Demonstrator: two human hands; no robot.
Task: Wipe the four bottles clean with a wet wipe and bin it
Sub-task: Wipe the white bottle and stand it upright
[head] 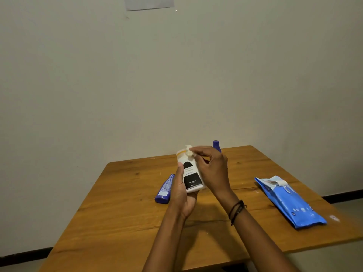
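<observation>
Forearms come in from the bottom edge and meet over the middle of the bench (117,213). Dark wristbands (236,211) on the right wrist.

Left hand (181,193): fingers wrapped round the lower part of the white bottle (191,175), thumb up its left side, base near the palm. Bottle is lifted off the bench, roughly upright, top tilted slightly left, black-and-white label facing the camera.

Right hand (212,169): fingers pinching a bunched-up wipe (189,151) against the top of the white bottle, at the cap end. Wipe touches the bottle there; the rest of the hand arches over the bottle's right side.

Other bottles:
- blue bottle (165,190) lying on its side on the bench, just left of the left hand, one end toward the camera.
- blue-capped bottle (216,145) standing upright near the far edge, mostly hidden behind the right hand; only the cap and shoulder show.

Wipes pack (288,201), blue, lies flat on the right side of the bench, well apart from the hands, flap at its far end peeled up.

Paper (149,2) is stuck on the wall (78,75) at the top edge; its text is too small to read reliably.
</observation>
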